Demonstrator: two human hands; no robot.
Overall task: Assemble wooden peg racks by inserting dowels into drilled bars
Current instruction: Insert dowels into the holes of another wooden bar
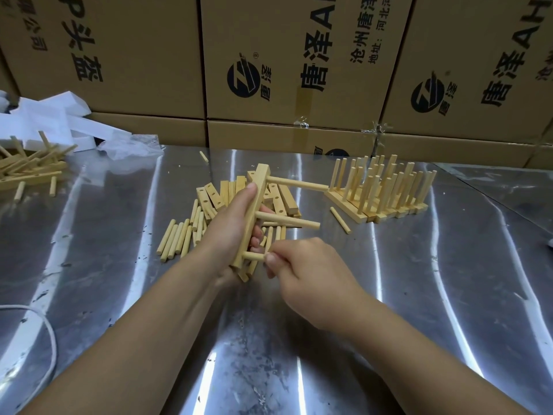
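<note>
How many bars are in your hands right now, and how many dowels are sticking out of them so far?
Bar, gripped by the left hand: 1
Dowels sticking out of that bar: 3, with the lowest dowel pinched by the right hand
Total: 4 pieces

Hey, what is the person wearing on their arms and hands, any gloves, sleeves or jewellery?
Nothing that shows. The left hand and right hand are bare, with no gloves, rings or tape. The left forearm and right forearm are bare too, down to the frame's bottom edge, with no sleeve, watch or bracelet in view. The one thumbnail that shows looks short and unpainted.
</note>
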